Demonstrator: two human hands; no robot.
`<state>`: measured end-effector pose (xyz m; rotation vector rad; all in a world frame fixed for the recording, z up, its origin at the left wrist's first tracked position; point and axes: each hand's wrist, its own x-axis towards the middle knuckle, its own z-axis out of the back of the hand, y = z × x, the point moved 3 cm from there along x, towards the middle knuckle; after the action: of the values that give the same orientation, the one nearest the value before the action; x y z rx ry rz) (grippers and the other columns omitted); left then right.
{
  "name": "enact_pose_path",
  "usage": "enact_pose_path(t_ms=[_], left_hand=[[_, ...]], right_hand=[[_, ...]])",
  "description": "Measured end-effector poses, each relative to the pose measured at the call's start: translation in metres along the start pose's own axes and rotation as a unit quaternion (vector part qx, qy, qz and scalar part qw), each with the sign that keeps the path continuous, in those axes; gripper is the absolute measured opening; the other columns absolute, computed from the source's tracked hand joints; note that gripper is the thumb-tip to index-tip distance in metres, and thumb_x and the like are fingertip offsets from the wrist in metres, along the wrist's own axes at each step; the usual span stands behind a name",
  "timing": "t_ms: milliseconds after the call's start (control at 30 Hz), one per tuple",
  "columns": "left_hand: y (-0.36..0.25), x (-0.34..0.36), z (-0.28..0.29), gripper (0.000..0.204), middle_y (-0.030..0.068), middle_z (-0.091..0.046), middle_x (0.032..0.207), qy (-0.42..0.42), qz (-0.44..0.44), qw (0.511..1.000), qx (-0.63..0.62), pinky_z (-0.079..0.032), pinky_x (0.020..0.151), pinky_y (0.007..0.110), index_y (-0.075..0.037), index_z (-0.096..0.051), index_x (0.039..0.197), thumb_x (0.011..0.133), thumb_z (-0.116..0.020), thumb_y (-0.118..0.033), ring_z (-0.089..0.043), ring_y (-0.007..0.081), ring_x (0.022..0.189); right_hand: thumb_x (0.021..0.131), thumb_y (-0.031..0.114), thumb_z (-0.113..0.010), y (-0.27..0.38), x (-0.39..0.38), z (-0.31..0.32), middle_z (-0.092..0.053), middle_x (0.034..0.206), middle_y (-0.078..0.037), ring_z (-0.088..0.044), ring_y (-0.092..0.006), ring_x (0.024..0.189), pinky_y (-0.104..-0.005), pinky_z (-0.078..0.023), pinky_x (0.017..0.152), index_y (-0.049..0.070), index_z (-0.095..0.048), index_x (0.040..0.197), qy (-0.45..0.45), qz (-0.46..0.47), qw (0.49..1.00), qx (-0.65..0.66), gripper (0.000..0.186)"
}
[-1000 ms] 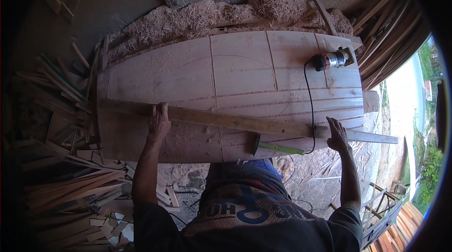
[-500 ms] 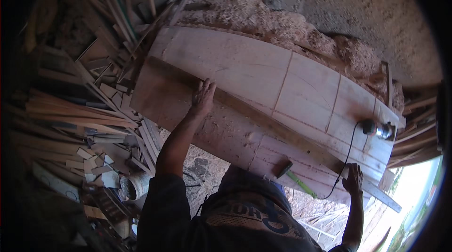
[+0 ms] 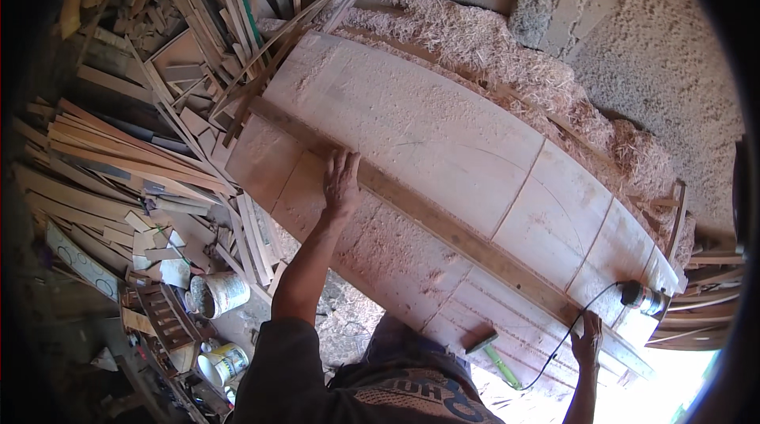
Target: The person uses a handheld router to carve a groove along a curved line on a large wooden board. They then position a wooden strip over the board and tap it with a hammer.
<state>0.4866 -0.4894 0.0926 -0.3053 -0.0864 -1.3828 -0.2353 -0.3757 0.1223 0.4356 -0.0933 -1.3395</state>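
Observation:
A large pale wooden panel [image 3: 427, 131] with routed grooves and shavings lies at a slant across the middle. A long wooden batten [image 3: 443, 226] runs along it. My left hand [image 3: 340, 180] rests on the batten's left half, fingers apart and stretched over it. My right hand [image 3: 586, 338], fingers extended, touches near the batten's right end, where a pale metal straightedge [image 3: 625, 365] sticks out. Just beyond that hand is a power router [image 3: 641, 297], its black cord looping past the hand. A green-handled tool [image 3: 497, 365] with a dark head lies on the panel near my body.
Piles of offcuts and strips [image 3: 134, 155] crowd the left, with two white buckets [image 3: 218, 293] lower down. A heap of shavings [image 3: 499, 44] lies behind the panel against a rough wall [image 3: 625, 44]. Curved wooden strips [image 3: 701, 297] stand at the right.
The head view has swung, so the panel now slants down to the right and more of the left-hand offcut pile shows. My left fingers are more stretched out along the batten.

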Motion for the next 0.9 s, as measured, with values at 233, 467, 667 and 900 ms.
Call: enact_pose_path(t_ms=[233,467,667,900], left_hand=[[0.016,-0.024,-0.023,0.090,0.0174,-0.043,0.151,-0.028,0.026,0.990,-0.133,-0.035,0.116,0.050,-0.009,-0.043,0.149,0.067,-0.075,0.008,-0.034,0.0416,0.144],[0.018,-0.021,-0.013,0.102,0.0240,-0.023,0.161,-0.033,0.085,0.982,-0.163,-0.038,0.112,0.050,-0.011,-0.040,0.153,0.061,-0.076,0.012,-0.035,0.0400,0.145],[0.038,-0.045,-0.039,0.104,0.0331,-0.006,0.164,0.039,0.306,0.850,-0.427,-0.055,0.090,0.041,-0.017,-0.033,0.158,0.065,-0.070,0.012,-0.035,0.0505,0.142],[0.030,-0.021,-0.016,0.092,0.0420,-0.023,0.155,-0.010,0.176,0.971,-0.162,-0.022,0.118,0.062,-0.013,-0.031,0.159,0.074,-0.058,0.008,-0.027,0.0586,0.143]], right_hand=[[0.068,0.000,-0.076,-0.002,-0.003,-0.003,-0.059,0.125,-0.026,-0.054,-0.0459,0.119,-0.0502,-0.044,0.104,-0.004,-0.058,0.127,0.075,-0.052,0.996,0.002,0.062],[0.074,-0.007,-0.074,0.014,0.008,-0.003,-0.062,0.114,-0.014,-0.057,-0.0278,0.101,-0.0419,-0.046,0.097,-0.002,-0.060,0.126,0.064,-0.082,0.994,-0.036,0.054],[0.085,0.023,-0.082,-0.032,-0.003,-0.011,-0.059,0.123,-0.019,-0.056,-0.0364,0.117,-0.0465,-0.046,0.102,0.002,-0.056,0.132,0.175,-0.227,0.958,0.028,0.058],[0.087,0.018,-0.079,-0.031,-0.010,-0.023,-0.063,0.121,-0.018,-0.055,-0.0356,0.116,-0.0463,-0.045,0.102,0.002,-0.060,0.129,0.039,-0.059,0.996,0.059,0.049]])
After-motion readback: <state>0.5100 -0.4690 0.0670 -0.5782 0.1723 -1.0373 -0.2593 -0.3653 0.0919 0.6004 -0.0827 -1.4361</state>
